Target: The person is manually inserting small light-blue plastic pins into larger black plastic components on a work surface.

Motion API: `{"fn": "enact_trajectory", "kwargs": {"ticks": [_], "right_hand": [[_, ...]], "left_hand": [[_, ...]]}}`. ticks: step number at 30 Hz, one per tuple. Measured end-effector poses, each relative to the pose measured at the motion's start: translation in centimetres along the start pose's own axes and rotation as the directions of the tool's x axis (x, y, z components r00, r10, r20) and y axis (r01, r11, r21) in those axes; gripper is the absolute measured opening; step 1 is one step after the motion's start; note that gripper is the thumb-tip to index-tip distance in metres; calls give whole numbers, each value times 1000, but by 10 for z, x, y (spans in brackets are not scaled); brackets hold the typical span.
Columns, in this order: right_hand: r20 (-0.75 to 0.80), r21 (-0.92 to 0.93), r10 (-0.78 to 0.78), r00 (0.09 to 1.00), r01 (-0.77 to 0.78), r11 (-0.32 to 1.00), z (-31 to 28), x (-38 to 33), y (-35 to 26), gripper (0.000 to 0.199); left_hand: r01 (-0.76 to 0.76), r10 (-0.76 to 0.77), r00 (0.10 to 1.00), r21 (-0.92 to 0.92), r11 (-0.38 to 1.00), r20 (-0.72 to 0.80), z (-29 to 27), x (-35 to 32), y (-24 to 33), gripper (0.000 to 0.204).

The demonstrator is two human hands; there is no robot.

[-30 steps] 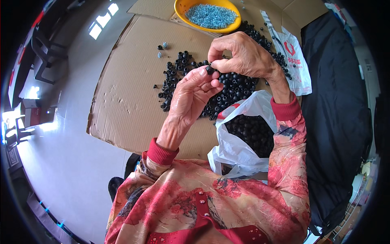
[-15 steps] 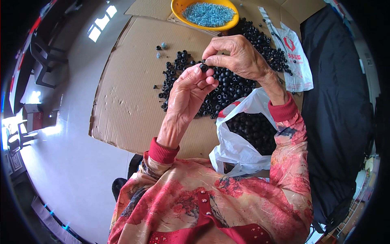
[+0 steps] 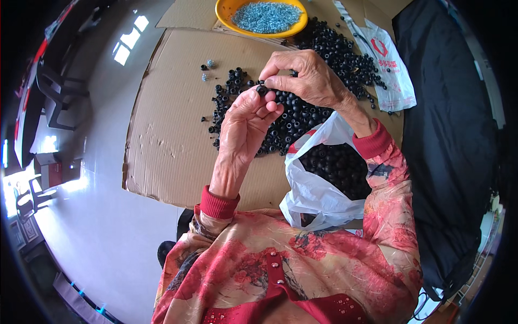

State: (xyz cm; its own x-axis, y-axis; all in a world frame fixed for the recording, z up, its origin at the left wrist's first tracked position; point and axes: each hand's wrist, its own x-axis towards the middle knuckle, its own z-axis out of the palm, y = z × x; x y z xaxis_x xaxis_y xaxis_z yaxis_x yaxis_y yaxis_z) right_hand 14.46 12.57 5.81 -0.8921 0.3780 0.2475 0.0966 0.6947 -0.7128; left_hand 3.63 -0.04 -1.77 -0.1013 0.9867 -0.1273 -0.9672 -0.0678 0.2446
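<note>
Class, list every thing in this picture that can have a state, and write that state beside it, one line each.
Left hand: raised, fingers pinching a small black ring.
Right hand: raised, fingers meeting the same ring.
White plastic bag: open, holding black rings.
Yellow bowl: upright, filled with small blue-grey pieces.
Pile of black rings: loose, spread on the cardboard.
Printed bag: lying flat.

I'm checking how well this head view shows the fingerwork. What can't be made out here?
- Small black piece: mostly covered by the fingertips of the left hand and right hand; shape unclear.
- Yellow bowl: cut off by the top edge.
- White bag: its depth hidden by its own folds.
- Blue-grey bits in the bowl: too small to identify.
</note>
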Motion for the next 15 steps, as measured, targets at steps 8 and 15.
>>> {"fn": "enact_trajectory", "kwargs": {"ticks": [8,15], "right_hand": [[-38,-273,-171,985,154,949,8,-13,-3,21],[-101,-380,-321,942,261,887,15,-16,3,24]], "left_hand": [[5,-5,1000,72,997,-6,-3,3,-3,18],[-37,39,999,123,992,-15,3,2,-2,20]]}}
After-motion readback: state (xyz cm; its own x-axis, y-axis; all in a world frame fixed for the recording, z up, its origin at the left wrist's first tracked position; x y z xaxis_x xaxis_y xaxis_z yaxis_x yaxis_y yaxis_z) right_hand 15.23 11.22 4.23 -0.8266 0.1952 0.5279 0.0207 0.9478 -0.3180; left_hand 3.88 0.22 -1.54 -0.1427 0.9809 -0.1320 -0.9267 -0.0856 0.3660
